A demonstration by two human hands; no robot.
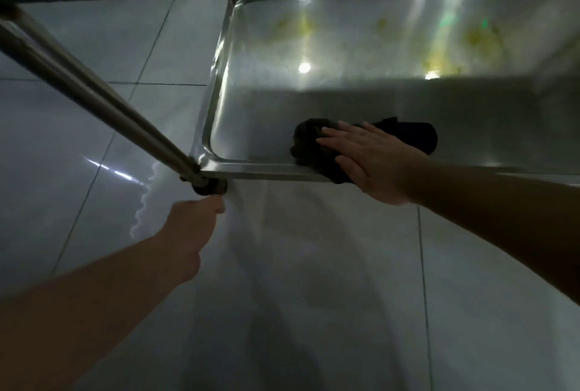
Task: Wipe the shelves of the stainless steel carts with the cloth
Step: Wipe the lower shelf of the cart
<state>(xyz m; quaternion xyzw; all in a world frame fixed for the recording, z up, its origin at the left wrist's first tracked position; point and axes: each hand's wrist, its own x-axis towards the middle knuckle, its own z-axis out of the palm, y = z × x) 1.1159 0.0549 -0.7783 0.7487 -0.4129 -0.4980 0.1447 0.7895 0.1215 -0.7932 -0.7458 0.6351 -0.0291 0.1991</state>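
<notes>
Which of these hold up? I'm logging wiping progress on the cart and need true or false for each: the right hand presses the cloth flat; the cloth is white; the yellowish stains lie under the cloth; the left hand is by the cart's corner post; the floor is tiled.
1. The right hand presses the cloth with flat fingers. True.
2. The cloth is white. False: it is dark, nearly black.
3. The yellowish stains lie under the cloth. False: they sit at the far side of the shelf, apart from the cloth near the front rim.
4. The left hand is by the corner post. True.
5. The floor is tiled. True.
</notes>
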